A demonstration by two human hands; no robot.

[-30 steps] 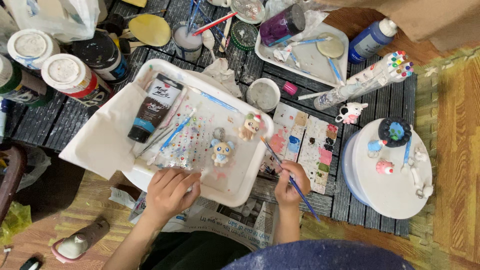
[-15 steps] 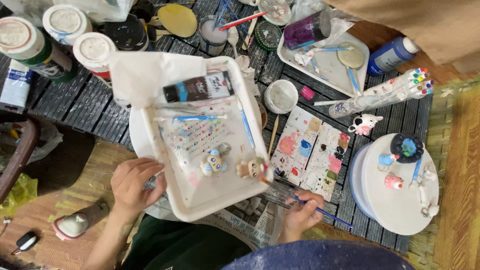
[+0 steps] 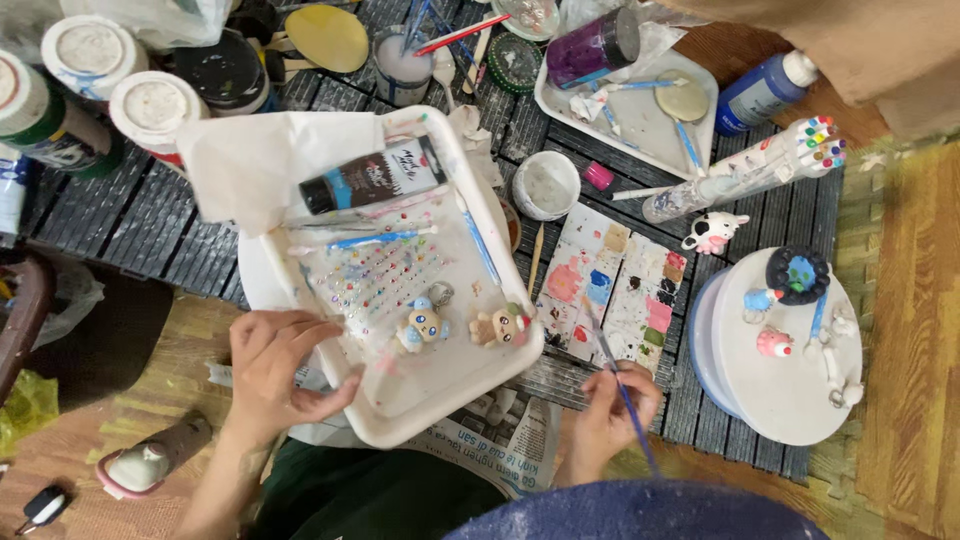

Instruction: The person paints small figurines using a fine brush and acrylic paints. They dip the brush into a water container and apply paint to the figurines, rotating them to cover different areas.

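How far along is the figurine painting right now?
Looks done: two small painted figurines lie in the white tray, and more painted pieces sit on the round white stand. In hand: the left hand grips the tray's edge; the right hand holds a paintbrush beside the smeared paint palette. Left: the cow figurine looks mostly white.

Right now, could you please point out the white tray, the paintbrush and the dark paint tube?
white tray (image 3: 470, 395): head view, bare floor near its front rim.
paintbrush (image 3: 612, 368): head view, handle above the right hand's fingers.
dark paint tube (image 3: 372, 177): head view, middle of its body.
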